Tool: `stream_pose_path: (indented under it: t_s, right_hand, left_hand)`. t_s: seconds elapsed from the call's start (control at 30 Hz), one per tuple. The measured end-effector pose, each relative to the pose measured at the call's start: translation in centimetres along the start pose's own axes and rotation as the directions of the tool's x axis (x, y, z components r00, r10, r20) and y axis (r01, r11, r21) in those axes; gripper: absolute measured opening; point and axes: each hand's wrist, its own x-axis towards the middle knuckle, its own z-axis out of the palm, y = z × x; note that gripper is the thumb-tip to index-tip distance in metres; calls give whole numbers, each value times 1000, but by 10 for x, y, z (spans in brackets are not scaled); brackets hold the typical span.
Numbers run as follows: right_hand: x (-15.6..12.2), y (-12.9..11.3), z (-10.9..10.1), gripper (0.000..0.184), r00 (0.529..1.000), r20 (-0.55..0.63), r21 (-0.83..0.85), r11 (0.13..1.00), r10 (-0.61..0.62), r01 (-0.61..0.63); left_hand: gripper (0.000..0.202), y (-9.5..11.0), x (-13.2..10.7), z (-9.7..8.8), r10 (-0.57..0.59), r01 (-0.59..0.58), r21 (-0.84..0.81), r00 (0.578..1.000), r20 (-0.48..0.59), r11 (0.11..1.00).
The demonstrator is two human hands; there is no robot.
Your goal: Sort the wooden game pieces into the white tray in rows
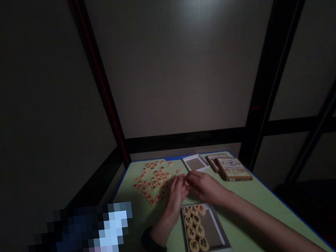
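Note:
Both my hands meet over a green table (256, 209), just beyond a shallow grey box (218, 233). The box holds several round wooden game discs (195, 230) marked in red or black, lined up along its left side. My left hand (176, 196), with a dark watch on the wrist, has its fingers curled toward the right hand. My right hand (203, 186) pinches a small pale disc (186, 182) at its fingertips. A loose spread of the same discs (152, 180) lies to the left of my hands.
An empty white-rimmed box tray (195, 163) sits at the table's far side. Two brown printed box lids (232, 168) lie to its right, overlapping. Dark frame posts and grey walls surround the table. A blurred patch covers the lower left.

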Motion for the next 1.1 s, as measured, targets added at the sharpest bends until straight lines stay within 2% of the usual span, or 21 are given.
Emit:
stream_pose_path:
  t_s: [0.13, 0.27, 0.33, 0.43, 0.47, 0.53, 0.63, 0.83, 0.97, 1.1]
  right_hand:
    - [-8, 2, -7, 24, 1000, 12, -57, 998, -24, 25]
    - [-28, 2, -19, 28, 1000, -20, -57, 998, 9, -10]
    - [-42, 0, -25, 23, 999, -10, -39, 998, 51, -51]
    - [-62, -10, -27, 16, 993, 88, -44, 996, 78, -74]
    - [-67, -13, -26, 16, 990, 119, -62, 995, 79, -72]
    - [-73, -20, -22, 17, 984, 159, -115, 991, 81, -63]
    - [-76, -27, -12, 18, 977, 192, -189, 980, 95, -58]
    - [-74, -29, -5, 19, 959, 212, -194, 970, 188, -147]
    - [-73, -26, -14, 16, 946, 227, -112, 971, 232, -212]
    - [-70, -24, -29, 13, 942, 206, -53, 965, 264, -258]
  left_hand:
    - [28, 6, 1, 9, -9, 8, 103, 1000, 7, 995]
    - [25, 9, 6, 12, 65, -81, 365, 996, 54, 927]
    - [25, 9, 8, 9, 143, -176, 567, 984, 102, 805]
    - [20, 9, 4, 3, 142, -304, 815, 953, 269, 494]
    - [19, 10, 2, 1, 110, -345, 849, 938, 329, 400]
    - [21, 10, -5, -1, 37, -411, 870, 908, 418, 271]
    - [25, 12, -13, 0, -53, -461, 872, 879, 474, 162]
    - [28, 16, -15, 3, -158, -523, 851, 838, 523, 45]
    - [24, 17, -16, 3, -177, -538, 843, 827, 533, 23]
    - [29, 19, -17, 4, -192, -526, 850, 831, 522, 35]
